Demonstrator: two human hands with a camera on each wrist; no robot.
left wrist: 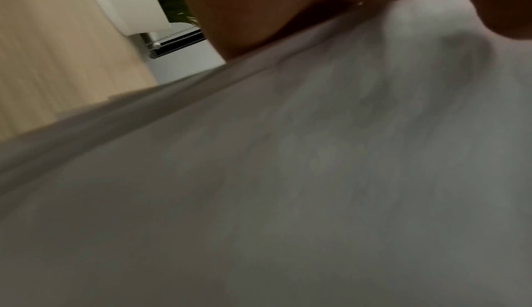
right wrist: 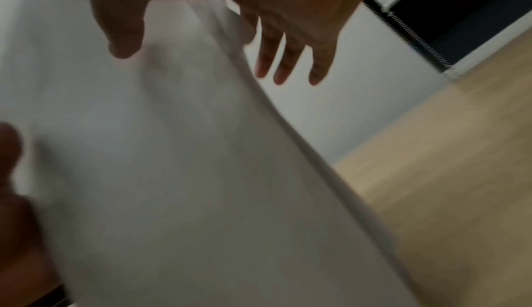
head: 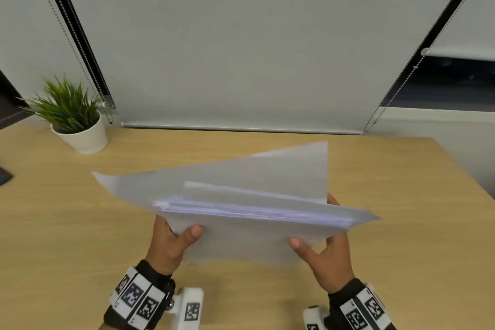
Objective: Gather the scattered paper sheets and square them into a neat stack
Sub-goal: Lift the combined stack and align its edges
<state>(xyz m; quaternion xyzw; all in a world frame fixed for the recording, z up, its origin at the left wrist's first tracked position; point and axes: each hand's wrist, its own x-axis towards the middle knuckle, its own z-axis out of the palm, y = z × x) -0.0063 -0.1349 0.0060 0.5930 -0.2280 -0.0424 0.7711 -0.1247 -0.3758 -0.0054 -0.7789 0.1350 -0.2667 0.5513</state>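
Head view shows the paper sheets (head: 241, 211) held on edge above the wooden desk (head: 67, 222), well in front of the potted plant (head: 72, 118), probably so their edges can be tapped level; corners fan out unevenly, so squaring looks unfinished. Left hand (head: 171, 244) grips one end, thumb in front and fingers hidden behind. Right hand (head: 326, 254) pinches the other end, thumb in front, its fingers (right wrist: 283, 61) fairly straight behind the sheets.
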